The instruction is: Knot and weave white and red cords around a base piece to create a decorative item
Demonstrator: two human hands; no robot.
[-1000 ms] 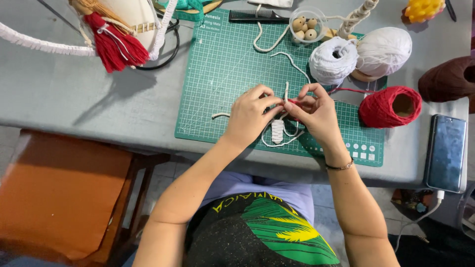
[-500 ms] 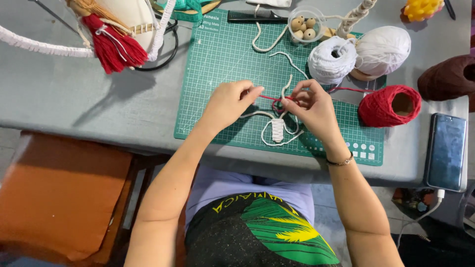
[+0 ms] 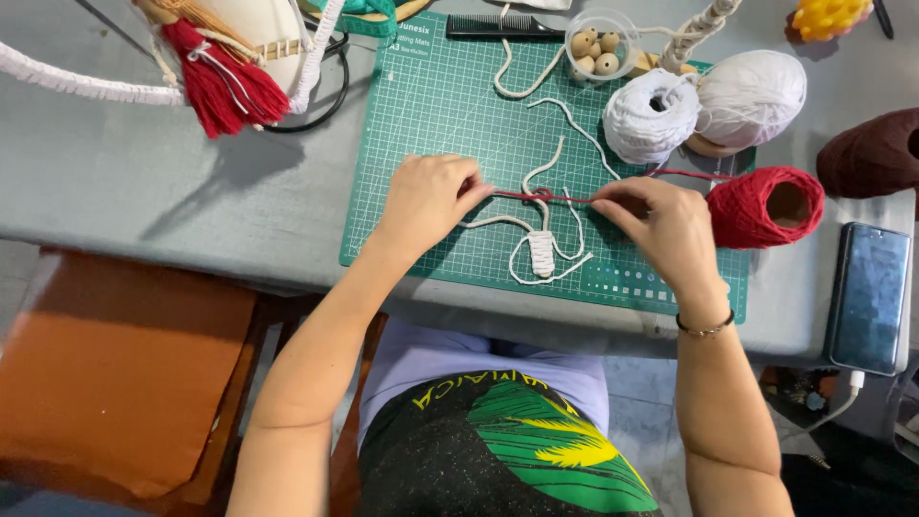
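A red thread point(image 3: 541, 196) is stretched taut between my two hands over a green cutting mat point(image 3: 431, 115). My left hand point(image 3: 428, 198) pinches its left end. My right hand point(image 3: 661, 225) pinches the other side, where the thread runs on to a red yarn spool point(image 3: 756, 206). A white cord piece point(image 3: 542, 251) with a wrapped knot lies on the mat under the thread, its loose ends curling around it.
Two white yarn balls point(image 3: 708, 105) and a clear cup of wooden beads point(image 3: 598, 43) stand at the mat's far edge, next to a black comb point(image 3: 493, 26). A red tassel point(image 3: 220, 81) lies far left, a phone point(image 3: 868, 295) at right, brown yarn point(image 3: 876, 153) beyond it.
My hands were close together over the white cord; they have drawn apart sideways, pulling the red thread straight between them.
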